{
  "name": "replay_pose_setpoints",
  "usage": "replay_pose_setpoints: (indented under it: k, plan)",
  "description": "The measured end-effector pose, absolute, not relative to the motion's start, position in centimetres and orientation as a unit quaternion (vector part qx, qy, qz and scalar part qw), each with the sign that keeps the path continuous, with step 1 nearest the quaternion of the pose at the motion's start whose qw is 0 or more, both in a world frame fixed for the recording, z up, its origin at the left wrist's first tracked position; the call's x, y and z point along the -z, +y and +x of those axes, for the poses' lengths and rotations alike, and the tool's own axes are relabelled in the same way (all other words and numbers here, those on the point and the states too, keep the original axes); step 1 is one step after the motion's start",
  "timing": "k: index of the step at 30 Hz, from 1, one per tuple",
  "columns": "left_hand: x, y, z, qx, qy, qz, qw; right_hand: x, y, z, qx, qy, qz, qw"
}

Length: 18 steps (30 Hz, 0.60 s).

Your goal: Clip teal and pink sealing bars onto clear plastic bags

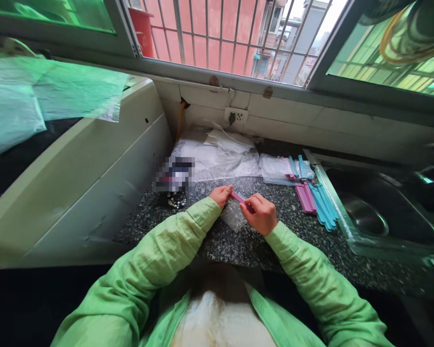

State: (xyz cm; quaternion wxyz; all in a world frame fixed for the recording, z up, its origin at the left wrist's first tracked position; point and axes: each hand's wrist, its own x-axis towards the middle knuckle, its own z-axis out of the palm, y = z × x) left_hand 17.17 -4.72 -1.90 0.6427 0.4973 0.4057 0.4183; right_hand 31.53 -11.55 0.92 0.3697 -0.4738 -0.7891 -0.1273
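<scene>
Head view: both hands meet over the middle of a dark speckled counter (pixel 296 241), in light green sleeves (pixel 188 241). The left hand (pixel 221 195) pinches one end of a pink clip (pixel 238 197), fingers curled shut around it. The right hand (pixel 262 214) is closed on the clip's other end, fingertips and thumb pressed to it. The clip runs slanted between the two hands, raised just above the counter. Below it, between the wrists, hangs a small clear bag (pixel 233 218), its top up at the clip; whether the clip is clamped on the bag cannot be told.

Right of the hands, near but apart, lies a bunch of pink clips (pixel 305 198) with a bunch of blue clips (pixel 323 207) just beside it, both on the counter by the rim of a steel sink (pixel 347 226). Behind them sits a clear packet (pixel 275 168) with a few more clips at its right edge. A heap of clear plastic bags (pixel 217 154) lies at the back against the wall, under a socket (pixel 236 116). Left of the hands, a blurred patch (pixel 173 174) covers an object, with something small and shiny just below it. A white appliance (pixel 75 183) fills the left side. A barred window (pixel 224 33) spans the top.
</scene>
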Motion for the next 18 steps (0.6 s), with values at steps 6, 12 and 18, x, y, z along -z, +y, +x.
replay_pose_setpoints:
  k: [6, 12, 18]
  plan:
    - [1.54, -5.21, 17.32, -0.442, 0.39, 0.473, 0.655, -0.87, -11.54, 31.58, 0.119, -0.794, -0.469, 0.369]
    - [1.51, -5.27, 17.31, -0.444, 0.387, 0.468, 0.659, -0.82, -11.46, 31.6, 0.106, -0.796, -0.471, 0.365]
    - [1.41, -5.28, 17.31, -0.433, 0.387, 0.466, 0.668, -0.94, -11.52, 31.55, 0.111, -0.796, -0.477, 0.357]
